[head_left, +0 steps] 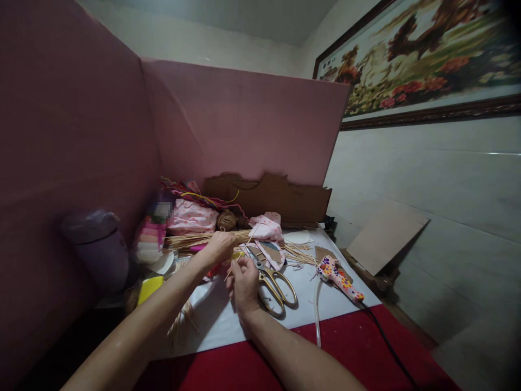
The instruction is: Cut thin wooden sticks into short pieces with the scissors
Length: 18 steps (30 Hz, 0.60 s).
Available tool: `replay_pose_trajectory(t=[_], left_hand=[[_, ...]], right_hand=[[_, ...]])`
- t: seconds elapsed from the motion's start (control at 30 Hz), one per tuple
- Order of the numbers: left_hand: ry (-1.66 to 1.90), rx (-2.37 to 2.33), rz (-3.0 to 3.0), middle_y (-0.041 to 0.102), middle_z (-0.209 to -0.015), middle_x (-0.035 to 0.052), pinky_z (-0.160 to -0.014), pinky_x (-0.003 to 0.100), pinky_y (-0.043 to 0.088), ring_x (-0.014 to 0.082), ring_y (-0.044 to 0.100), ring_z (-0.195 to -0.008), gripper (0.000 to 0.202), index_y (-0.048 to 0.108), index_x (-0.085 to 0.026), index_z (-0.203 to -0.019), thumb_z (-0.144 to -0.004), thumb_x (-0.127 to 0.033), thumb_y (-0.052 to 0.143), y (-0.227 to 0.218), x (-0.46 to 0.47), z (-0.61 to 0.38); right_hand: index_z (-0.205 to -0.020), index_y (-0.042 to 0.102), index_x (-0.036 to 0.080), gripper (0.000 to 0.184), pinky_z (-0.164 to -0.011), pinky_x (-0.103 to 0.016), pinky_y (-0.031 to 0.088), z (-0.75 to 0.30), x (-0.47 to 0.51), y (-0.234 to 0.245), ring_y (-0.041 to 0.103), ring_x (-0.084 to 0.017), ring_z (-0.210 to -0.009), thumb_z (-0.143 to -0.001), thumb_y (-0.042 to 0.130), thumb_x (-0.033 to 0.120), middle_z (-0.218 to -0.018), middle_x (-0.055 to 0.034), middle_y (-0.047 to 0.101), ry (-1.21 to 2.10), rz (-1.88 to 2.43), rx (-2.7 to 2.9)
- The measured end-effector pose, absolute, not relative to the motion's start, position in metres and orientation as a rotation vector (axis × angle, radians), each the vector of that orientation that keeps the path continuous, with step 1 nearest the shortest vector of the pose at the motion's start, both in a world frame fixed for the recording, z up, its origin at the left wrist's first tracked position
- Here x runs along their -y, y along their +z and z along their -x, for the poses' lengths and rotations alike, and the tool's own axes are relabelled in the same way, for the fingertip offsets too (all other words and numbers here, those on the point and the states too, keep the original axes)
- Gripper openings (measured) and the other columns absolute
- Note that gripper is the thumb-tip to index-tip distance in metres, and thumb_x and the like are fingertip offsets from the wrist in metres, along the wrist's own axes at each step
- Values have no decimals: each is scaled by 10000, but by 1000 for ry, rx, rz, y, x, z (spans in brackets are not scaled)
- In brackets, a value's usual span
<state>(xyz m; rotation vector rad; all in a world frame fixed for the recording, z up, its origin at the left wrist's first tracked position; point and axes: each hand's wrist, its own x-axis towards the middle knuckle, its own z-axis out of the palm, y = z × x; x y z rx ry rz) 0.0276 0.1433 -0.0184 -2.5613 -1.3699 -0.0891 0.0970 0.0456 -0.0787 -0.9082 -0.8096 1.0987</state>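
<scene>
My right hand (245, 282) is closed with a thin wooden stick (251, 239) pinched in its fingers, the stick slanting up and to the right. My left hand (222, 247) is closed just in front of a long bundle of thin sticks (187, 240). Its fingertips are turned away, so what they hold is hidden. Right beside my right hand lie large scissors (280, 294) with gold handles, blades pointing away from me. Behind them are a pink-edged piece (271, 255) and a pink dotted cloth (266, 225).
A flower-patterned glue gun (340, 278) lies to the right, its black cable (385, 331) running over the red cloth (325, 353). At the back stand a ball of brown twine (227, 220) and torn cardboard (277, 198). Pink panels (244, 119) enclose the left and back.
</scene>
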Motion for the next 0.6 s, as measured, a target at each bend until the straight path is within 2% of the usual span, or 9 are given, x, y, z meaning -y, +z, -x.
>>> replay_pose_trajectory(t=[0.07,0.17,0.27,0.37,0.47,0.53,0.6], left_hand=[[-161,1330,2585,657,-861,157,-684,325,462,235,640,-776,219,651,-110,-854,-777,-130,447,-15,-139,-36],[-285,1250,2614,639,-887,112,-692,296,447,206,619,-805,210,635,-144,-852,-796,-148,433,1,-133,-46],[-610,1075,2665,625,-809,62,-677,247,424,153,584,-750,157,621,-149,-772,-749,-112,470,29,-127,-50],[-1054,922,2636,577,-679,10,-605,202,395,98,517,-627,93,578,-138,-690,-730,-112,498,65,-115,-48],[-1338,870,2509,542,-659,-14,-572,187,376,76,469,-589,59,551,-137,-731,-752,-131,496,92,-97,-40],[-1330,836,2465,549,-720,3,-602,193,389,81,481,-635,74,533,-138,-753,-787,-140,466,95,-86,-29],[-1169,785,2483,565,-819,35,-663,207,409,95,510,-720,124,529,-142,-777,-833,-153,420,84,-79,-17]], right_hand=[[-821,410,207,200,-322,-162,310,-97,-37,-77,420,-61,-357,-843,478,394,-584,56,513,945,866,962],[-859,450,210,106,-501,-229,435,-97,-20,-77,498,-97,-492,-892,412,304,-658,13,547,677,784,1333],[-905,491,217,84,-628,-292,460,-100,-3,-78,553,-148,-627,-879,412,228,-736,-30,599,471,738,1633],[-948,517,224,136,-639,-307,458,-103,6,-77,569,-165,-655,-861,421,182,-785,-45,629,363,636,1765],[-949,540,224,159,-662,-319,456,-103,7,-75,587,-180,-714,-857,424,167,-814,-59,638,304,574,1774],[-898,545,224,141,-677,-325,450,-104,3,-74,579,-179,-723,-869,413,187,-802,-56,623,293,605,1679],[-847,521,220,145,-659,-310,442,-106,-3,-71,549,-159,-673,-892,383,220,-755,-38,586,347,639,1557]])
